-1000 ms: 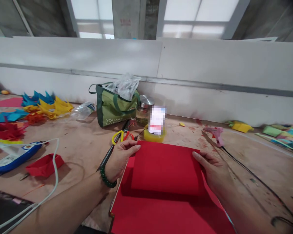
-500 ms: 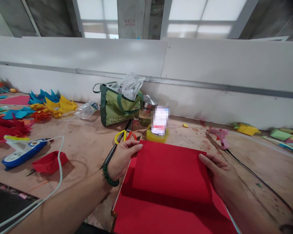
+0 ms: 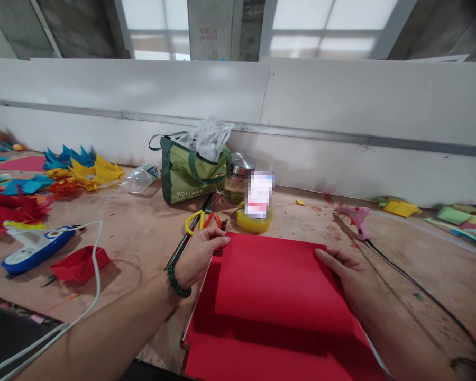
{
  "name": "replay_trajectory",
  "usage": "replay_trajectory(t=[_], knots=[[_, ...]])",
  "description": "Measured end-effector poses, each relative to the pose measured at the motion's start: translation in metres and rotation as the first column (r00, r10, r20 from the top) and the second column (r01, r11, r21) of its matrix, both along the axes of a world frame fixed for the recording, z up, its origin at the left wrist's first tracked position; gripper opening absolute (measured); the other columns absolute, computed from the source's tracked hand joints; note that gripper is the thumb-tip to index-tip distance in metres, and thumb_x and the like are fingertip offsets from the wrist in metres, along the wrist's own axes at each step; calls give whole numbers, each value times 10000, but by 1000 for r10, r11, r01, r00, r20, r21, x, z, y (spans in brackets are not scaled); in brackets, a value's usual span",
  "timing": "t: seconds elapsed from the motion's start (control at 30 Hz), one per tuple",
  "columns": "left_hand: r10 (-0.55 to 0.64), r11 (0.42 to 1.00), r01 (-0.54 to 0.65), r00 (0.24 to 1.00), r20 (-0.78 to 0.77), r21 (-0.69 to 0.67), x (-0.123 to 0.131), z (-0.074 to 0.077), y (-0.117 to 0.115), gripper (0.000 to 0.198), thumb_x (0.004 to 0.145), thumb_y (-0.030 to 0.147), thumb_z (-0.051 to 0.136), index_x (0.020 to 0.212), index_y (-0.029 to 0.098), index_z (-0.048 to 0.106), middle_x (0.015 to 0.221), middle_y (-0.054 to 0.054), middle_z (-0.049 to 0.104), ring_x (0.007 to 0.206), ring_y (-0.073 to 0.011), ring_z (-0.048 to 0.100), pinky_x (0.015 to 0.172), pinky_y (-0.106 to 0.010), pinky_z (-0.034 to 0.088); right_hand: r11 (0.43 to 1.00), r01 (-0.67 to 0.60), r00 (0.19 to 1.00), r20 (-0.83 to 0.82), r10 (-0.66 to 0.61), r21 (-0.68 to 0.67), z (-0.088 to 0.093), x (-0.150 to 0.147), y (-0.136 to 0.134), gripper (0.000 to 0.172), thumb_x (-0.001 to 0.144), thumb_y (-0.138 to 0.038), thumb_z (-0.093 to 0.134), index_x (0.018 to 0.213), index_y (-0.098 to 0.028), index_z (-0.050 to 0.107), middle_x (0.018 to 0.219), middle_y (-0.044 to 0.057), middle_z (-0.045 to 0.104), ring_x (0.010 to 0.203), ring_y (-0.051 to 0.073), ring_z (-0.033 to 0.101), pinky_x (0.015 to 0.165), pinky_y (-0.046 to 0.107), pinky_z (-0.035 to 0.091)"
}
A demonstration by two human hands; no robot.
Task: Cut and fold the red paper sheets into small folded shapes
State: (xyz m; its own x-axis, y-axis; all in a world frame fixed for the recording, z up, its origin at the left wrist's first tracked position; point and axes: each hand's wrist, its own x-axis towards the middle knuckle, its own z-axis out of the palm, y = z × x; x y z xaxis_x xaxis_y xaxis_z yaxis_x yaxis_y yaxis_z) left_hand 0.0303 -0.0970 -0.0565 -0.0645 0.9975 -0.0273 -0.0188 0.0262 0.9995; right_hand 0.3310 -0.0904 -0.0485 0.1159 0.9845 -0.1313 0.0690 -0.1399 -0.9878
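Note:
A sheet of red paper (image 3: 277, 280) is held up by its two far corners, its surface bowed. My left hand (image 3: 204, 248), with a green bead bracelet (image 3: 176, 280) on the wrist, pinches the left corner. At the right corner, my right hand (image 3: 347, 272) grips the paper between thumb and fingers. Beneath lies more red paper (image 3: 230, 354) on a stack, shaded by the raised sheet. Scissors with yellow handles (image 3: 193, 222) rest just beyond my left hand, beside a second orange-handled tool (image 3: 212, 218).
A phone (image 3: 259, 194) leans in a yellow tape roll (image 3: 254, 223), near a lidded jar (image 3: 238, 177) and a green bag (image 3: 194, 174). To the right is a pink glue gun (image 3: 357, 219) with its cord. Leftward are a folded red paper box (image 3: 79, 263) and a blue-white tool (image 3: 37, 251).
My right hand has moved slightly left with its corner of the sheet, so the paper bows more. My left hand keeps its hold on the other corner.

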Motion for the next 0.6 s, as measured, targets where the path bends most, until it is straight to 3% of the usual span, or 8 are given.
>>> replay_trajectory(t=[0.1, 0.27, 0.33, 0.4, 0.47, 0.5, 0.57, 0.6], knots=[[-58, 998, 57, 954, -294, -13, -9, -10, 10, 64, 661, 217, 630, 641, 174, 588, 586, 30, 561, 566, -113, 518, 556, -230, 392, 991, -133, 928, 352, 121, 8, -7, -1, 7, 249, 706, -463, 655, 706, -214, 649, 620, 32, 684, 533, 190, 634, 455, 284, 476], [-132, 989, 137, 713, -689, -48, -11, -18, 11, 63, 639, 130, 597, 599, 176, 583, 546, 7, 540, 577, -167, 528, 605, -297, 405, 962, -273, 802, 557, 214, 24, -23, -1, 16, 199, 678, -388, 654, 619, -198, 660, 555, 14, 623, 549, 165, 562, 498, 265, 382], [-129, 984, 174, 615, -778, -26, -8, -15, 6, 58, 675, 133, 586, 703, 169, 621, 682, -43, 613, 715, -226, 584, 709, -359, 438, 948, -316, 747, 625, 226, 35, -27, -1, 15, 194, 694, -384, 642, 644, -200, 677, 579, 12, 630, 577, 163, 551, 526, 266, 362], [-102, 976, 218, 542, -834, 22, -5, -9, 2, 223, 715, 125, 573, 921, 174, 646, 1010, -110, 645, 987, -289, 571, 870, -421, 416, 941, -336, 693, 687, 220, 38, -28, -1, 13, 197, 711, -379, 630, 644, -199, 675, 572, 10, 618, 576, 159, 534, 532, 264, 341], [-150, 928, 369, 473, -868, 41, -3, -1, 1, 389, 737, 94, 555, 1096, 229, 619, 1274, -99, 553, 1172, -292, 488, 970, -422, 366, 936, -350, 642, 736, 214, 33, -28, -2, 12, 199, 734, -367, 614, 652, -194, 670, 560, 7, 605, 566, 153, 522, 529, 261, 328], [-206, 879, 475, 434, -877, 29, -2, 3, 2, 437, 732, 76, 552, 1120, 265, 620, 1309, -69, 541, 1182, -274, 490, 975, -396, 368, 932, -360, 618, 756, 217, 27, -27, -2, 11, 199, 747, -360, 604, 663, -191, 669, 564, 7, 606, 564, 150, 521, 528, 257, 329], [-314, 761, 649, 366, -876, -1, 1, 10, 7, 427, 705, 65, 567, 1047, 299, 674, 1203, -25, 622, 1066, -233, 575, 910, -323, 412, 920, -392, 571, 787, 234, 11, -26, -2, 11, 202, 776, -346, 583, 693, -183, 669, 587, 8, 617, 571, 145, 527, 533, 250, 343], [-337, 729, 684, 365, -868, 5, 4, 13, 9, 382, 695, 79, 583, 988, 293, 702, 1100, -21, 668, 975, -220, 611, 862, -297, 430, 911, -412, 547, 800, 247, 1, -24, -1, 12, 206, 790, -340, 575, 707, -177, 670, 602, 11, 624, 577, 144, 533, 537, 247, 353]])
